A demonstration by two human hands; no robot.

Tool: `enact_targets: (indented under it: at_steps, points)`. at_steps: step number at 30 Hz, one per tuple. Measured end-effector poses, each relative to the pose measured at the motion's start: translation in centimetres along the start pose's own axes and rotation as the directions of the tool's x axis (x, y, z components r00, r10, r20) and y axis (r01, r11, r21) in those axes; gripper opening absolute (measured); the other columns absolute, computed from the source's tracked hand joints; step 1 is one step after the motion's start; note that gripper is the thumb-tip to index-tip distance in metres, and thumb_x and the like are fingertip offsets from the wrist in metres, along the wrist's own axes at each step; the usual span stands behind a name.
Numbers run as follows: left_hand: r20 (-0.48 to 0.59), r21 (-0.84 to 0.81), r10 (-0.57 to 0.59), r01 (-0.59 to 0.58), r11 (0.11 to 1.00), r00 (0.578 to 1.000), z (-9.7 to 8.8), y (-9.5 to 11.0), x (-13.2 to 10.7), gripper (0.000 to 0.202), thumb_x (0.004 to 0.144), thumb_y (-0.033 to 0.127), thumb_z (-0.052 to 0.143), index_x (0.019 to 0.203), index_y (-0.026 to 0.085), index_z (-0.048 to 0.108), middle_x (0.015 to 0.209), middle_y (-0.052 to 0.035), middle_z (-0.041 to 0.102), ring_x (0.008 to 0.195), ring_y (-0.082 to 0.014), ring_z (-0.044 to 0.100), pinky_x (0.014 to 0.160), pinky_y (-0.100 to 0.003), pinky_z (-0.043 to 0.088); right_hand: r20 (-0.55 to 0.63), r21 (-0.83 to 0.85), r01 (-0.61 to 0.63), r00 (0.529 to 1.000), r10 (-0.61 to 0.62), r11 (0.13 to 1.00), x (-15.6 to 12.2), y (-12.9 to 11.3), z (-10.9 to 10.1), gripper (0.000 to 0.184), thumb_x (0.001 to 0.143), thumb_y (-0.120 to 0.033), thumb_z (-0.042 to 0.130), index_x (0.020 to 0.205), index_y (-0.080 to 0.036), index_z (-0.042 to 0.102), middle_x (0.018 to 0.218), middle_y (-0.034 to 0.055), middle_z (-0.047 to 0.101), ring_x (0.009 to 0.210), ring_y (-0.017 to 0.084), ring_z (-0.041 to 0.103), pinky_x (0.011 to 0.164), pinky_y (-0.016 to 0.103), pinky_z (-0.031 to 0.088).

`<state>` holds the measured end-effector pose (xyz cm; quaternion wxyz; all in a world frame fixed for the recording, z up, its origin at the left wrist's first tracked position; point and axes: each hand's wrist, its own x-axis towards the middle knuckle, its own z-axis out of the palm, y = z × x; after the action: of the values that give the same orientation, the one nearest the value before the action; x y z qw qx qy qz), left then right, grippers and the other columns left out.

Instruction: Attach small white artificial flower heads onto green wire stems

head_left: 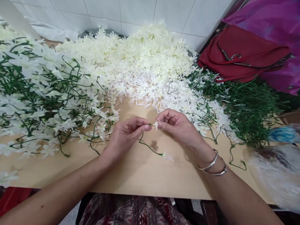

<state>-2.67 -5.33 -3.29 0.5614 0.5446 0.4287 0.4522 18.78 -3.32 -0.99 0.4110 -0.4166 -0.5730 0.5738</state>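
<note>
Over the middle of the table, my left hand pinches a green artificial flower stem between thumb and forefinger. The stem hangs below the fingers in a curve, with a small white flower piece on its lower end. Facing it, my right hand is closed on a small white artificial flower by its edge. The flower's base meets the stem's upper tip between the two hands; how far it is pushed on I cannot tell.
White flowers on green stems heap up at left. Loose cream petals and white flower pieces lie behind my hands on the table. Bare green stems, a red handbag and a clear plastic bag are at right.
</note>
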Motion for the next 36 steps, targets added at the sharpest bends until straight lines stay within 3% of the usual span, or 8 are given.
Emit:
enact_targets:
  at_steps: [10,17,22,27,31,36]
  points:
    - [0.025,0.075,0.024,-0.026,0.997,0.999,0.1,0.3,-0.1,0.017,0.089,0.034,0.077,0.096,0.019,0.077,0.085,-0.0041,0.08,0.078,-0.015,0.072,0.071,-0.024,0.054,-0.045,-0.051,0.008,0.999,-0.01,0.999,-0.4,-0.4,1.0,0.02,0.08,-0.033,0.086,0.083,-0.02,0.07,0.076,-0.0015,0.066,0.068,0.012,0.055,0.063,0.027,0.043]
    - [0.022,0.139,0.039,-0.042,0.989,0.999,0.0,0.2,-0.2,0.017,0.091,0.034,0.074,0.096,0.019,0.078,0.082,-0.0032,0.078,0.073,-0.0142,0.067,0.067,-0.025,0.048,-0.086,-0.137,0.106,0.989,-0.118,0.985,-0.8,-0.3,1.9,0.011,0.083,-0.024,0.081,0.084,-0.021,0.07,0.081,-0.0002,0.069,0.078,0.015,0.062,0.075,0.032,0.049]
    - [0.011,0.222,0.054,-0.055,0.973,0.998,0.1,0.3,-0.2,0.016,0.093,0.035,0.071,0.093,0.02,0.077,0.078,-0.0018,0.075,0.067,-0.0132,0.062,0.062,-0.025,0.044,-0.087,-0.148,0.096,0.99,-0.109,0.984,-0.7,-0.2,2.2,0.009,0.085,-0.024,0.078,0.085,-0.022,0.069,0.08,-0.001,0.067,0.076,0.014,0.062,0.073,0.032,0.049]
    - [-0.006,0.144,0.073,-0.071,0.987,0.997,0.3,-0.2,-0.3,0.018,0.093,0.036,0.072,0.103,0.02,0.069,0.087,-0.0041,0.079,0.077,-0.0152,0.069,0.067,-0.025,0.048,-0.099,-0.108,0.029,0.994,-0.04,0.994,-0.7,0.1,2.3,0.012,0.086,-0.028,0.077,0.096,-0.023,0.072,0.083,-0.0004,0.07,0.077,0.015,0.063,0.073,0.032,0.051]
    - [-0.015,0.032,0.03,-0.029,0.999,0.999,0.3,-0.7,-0.2,0.029,0.095,0.036,0.072,0.114,0.023,0.056,0.086,-0.0027,0.081,0.064,-0.0115,0.065,0.054,-0.02,0.042,-0.09,-0.105,0.027,0.995,-0.037,0.994,-0.6,0.1,2.1,0.009,0.083,-0.029,0.078,0.086,-0.022,0.073,0.08,0.0002,0.071,0.076,0.015,0.063,0.073,0.032,0.05]
    - [0.004,0.096,0.066,-0.066,0.993,0.998,0.3,-0.3,-0.1,0.019,0.094,0.035,0.073,0.102,0.019,0.068,0.09,-0.0058,0.079,0.085,-0.0172,0.075,0.076,-0.027,0.056,-0.128,-0.092,0.037,0.991,-0.049,0.995,-0.6,-0.3,1.7,0.01,0.081,-0.028,0.082,0.084,-0.022,0.074,0.081,0.0013,0.072,0.076,0.015,0.062,0.072,0.033,0.049]
